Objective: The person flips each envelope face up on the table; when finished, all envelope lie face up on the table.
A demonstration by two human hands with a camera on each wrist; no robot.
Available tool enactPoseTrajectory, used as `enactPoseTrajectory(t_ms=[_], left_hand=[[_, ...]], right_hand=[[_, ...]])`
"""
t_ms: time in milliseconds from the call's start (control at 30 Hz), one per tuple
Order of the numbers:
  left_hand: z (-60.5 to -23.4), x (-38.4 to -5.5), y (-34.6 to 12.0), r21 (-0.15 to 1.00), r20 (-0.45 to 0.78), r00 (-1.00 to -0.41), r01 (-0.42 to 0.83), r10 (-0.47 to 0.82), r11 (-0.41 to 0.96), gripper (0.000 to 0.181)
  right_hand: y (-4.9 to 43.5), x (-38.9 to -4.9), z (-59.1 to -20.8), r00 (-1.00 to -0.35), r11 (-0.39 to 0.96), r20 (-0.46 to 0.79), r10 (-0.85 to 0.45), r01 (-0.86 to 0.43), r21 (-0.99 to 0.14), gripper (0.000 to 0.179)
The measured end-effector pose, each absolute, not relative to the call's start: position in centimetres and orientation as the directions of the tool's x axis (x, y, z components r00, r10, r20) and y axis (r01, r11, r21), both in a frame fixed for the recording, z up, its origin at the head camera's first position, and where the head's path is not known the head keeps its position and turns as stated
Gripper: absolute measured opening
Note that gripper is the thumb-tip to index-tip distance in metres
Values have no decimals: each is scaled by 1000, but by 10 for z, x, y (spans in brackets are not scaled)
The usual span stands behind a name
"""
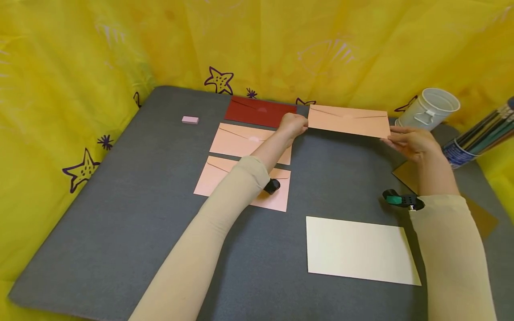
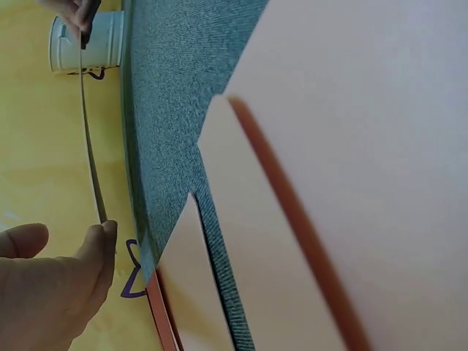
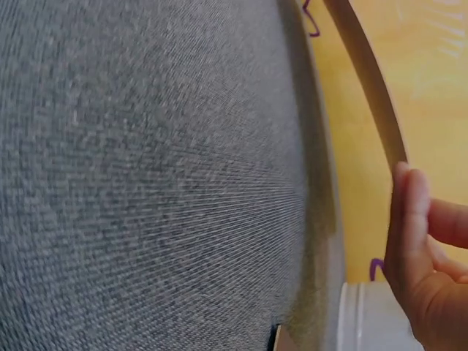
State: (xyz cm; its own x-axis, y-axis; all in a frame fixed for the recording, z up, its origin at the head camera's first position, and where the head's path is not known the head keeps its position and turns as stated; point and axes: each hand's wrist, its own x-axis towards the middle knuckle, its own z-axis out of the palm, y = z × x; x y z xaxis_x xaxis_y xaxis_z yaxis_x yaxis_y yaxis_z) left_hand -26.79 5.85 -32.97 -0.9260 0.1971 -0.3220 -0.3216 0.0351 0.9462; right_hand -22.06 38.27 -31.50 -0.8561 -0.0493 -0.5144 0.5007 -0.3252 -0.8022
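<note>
A light orange envelope (image 1: 348,121), flap side up, is held above the far part of the table between both hands. My left hand (image 1: 294,125) holds its left end at the fingertips; in the left wrist view the thumb stands apart from the fingers. At the right end, my right hand (image 1: 413,141) grips the edge between thumb and fingers. Both wrist views show the envelope almost edge-on, slightly bowed. Left of it lie a dark red envelope (image 1: 257,112), a peach envelope (image 1: 237,140) and a pink envelope (image 1: 213,178) in a column, partly covered by my left arm.
A cream envelope (image 1: 357,249) lies near the front right. Under my right arm is a brown piece (image 1: 479,216), partly hidden. A white metal bucket (image 1: 429,107) and a cup of pencils (image 1: 459,154) stand at the right. A pink eraser (image 1: 190,120) lies at the far left.
</note>
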Motion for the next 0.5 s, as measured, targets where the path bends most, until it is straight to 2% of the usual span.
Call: enactPoseTrajectory(t_ms=[67, 167, 300, 400, 467, 500], left_hand=[[-330, -268, 58, 932, -357, -913, -363, 200, 7, 23], [-330, -270, 56, 905, -411, -886, -426, 213, -24, 38], [-332, -275, 54, 885, -442, -862, -464, 249, -34, 51], [-332, -276, 53, 887, -441, -856, -461, 269, -13, 52], [-332, -276, 52, 886, -446, -851, -464, 279, 3, 52], [-332, -276, 52, 887, -446, -850, -463, 282, 7, 52]], right_hand=[[382, -224, -317, -842, -270, -536, -67, 532, -802, 34], [379, -227, -320, -822, -164, -565, -72, 569, -806, 27], [371, -230, -322, -818, 34, -573, -54, 572, -820, 51], [366, -229, -324, -824, 79, -563, -59, 559, -825, 44], [365, -229, -325, -826, 43, -560, -66, 559, -828, 22], [364, -228, -325, -826, 16, -559, -67, 560, -829, 19]])
